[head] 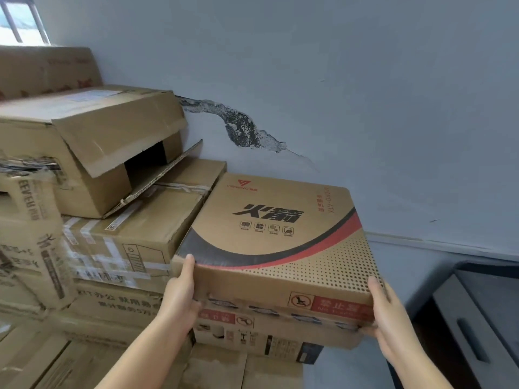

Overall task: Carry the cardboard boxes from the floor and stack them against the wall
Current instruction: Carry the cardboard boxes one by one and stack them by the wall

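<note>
Against the wall [365,80], at the right end of the stack, sits the printed box [278,237], resting on another box [252,338], its far edge near the plaster. 2 hands grasp its near corners: the left hand [179,293] and the right hand [387,313] each wrap a corner, probably to square it flush beside the taped box [157,220].

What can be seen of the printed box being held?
The printed box is flat brown cardboard with bold black characters, a black and red curved band, a dotted corner and red warning labels on its taped front side. It tilts slightly beside the stack, near the wall. The left hand and right hand grip its near corners.
</note>
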The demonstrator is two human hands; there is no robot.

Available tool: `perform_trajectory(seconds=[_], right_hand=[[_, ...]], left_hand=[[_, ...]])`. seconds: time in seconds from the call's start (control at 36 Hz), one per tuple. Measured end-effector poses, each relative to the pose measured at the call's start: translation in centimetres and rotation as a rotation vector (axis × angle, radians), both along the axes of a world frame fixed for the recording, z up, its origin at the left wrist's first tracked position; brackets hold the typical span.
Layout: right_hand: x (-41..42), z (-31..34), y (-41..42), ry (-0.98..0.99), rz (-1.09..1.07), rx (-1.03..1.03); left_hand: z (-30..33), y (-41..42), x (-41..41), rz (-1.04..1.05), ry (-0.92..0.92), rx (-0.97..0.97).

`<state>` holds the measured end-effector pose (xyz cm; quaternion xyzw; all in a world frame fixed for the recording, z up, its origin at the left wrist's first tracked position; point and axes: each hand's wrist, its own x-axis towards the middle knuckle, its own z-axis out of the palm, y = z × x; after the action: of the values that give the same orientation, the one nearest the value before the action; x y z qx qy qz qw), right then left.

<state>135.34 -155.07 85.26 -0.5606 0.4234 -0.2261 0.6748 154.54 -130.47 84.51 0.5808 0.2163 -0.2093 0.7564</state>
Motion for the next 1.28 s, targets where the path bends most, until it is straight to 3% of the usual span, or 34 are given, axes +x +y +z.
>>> perform_trajectory(seconds=[0.31,0.61,0.72,0.86,1.0,1.11,1.28], right_hand=[[6.3,0.8,-3.4,0.000,0.033,-0.050],[5.8,0.5,-3.7,-0.029,0.066,-0.033],[3.7,-0.3,-2.7,-0.022,0.054,-0.089],[-0.9,-1.2,-0.2,0.051,0.004,-0.301],[-6.0,-3.0,3.9,-0.019,0.151,-0.386],[-9.5,-5.6,7.4,0.003,0.265,-0.334],[-13.8,-8.2,12.3,0.094,0.213,-0.235]], left_hand=[[0.6,-4.0,5.1,0.002,-0.050,0.046],[0.6,-3.5,4.2,-0.070,-0.100,0.085],[1.1,-1.3,1.6,-0.142,-0.235,0.059],[1.3,2.8,-2.2,-0.177,-0.468,0.135],[0.1,5.8,-6.8,-0.300,-0.610,0.177],[-2.3,7.2,-10.9,-0.422,-0.632,0.240],[-5.8,9.1,-15.6,-0.490,-0.530,0.331]])
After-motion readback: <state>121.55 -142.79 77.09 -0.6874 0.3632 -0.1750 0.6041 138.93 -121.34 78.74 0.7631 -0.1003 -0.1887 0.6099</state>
